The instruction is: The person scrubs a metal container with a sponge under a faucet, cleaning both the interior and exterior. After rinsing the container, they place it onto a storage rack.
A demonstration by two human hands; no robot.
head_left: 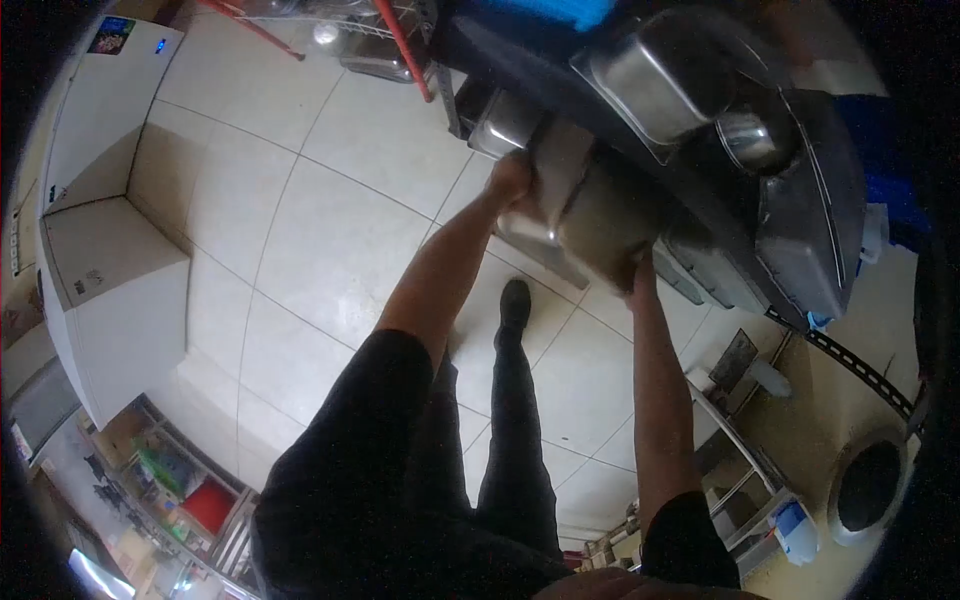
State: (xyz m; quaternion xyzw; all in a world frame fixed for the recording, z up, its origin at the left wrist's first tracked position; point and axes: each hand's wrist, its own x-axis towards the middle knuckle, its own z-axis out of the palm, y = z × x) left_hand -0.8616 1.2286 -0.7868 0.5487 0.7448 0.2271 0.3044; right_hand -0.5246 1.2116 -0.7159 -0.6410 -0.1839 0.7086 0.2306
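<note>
Both my arms reach forward to a dark shelf rack. My left hand (512,180) grips the near left side of a stainless steel food pan (615,215), its fingers curled at the edge. At the pan's lower right corner, my right hand (640,268) is closed on the rim. The pan is tilted and slightly blurred, just in front of the lower shelf. Another metal pan (505,122) sits beside my left hand on the shelf, and a further pan (538,240) shows beneath the held one.
On the upper shelf (560,85) stand a deep steel pan (665,75) and a round steel pot (755,140). A white chest freezer (120,290) stands at left on the tiled floor (340,270). A red-legged wire rack (400,45) is at the top.
</note>
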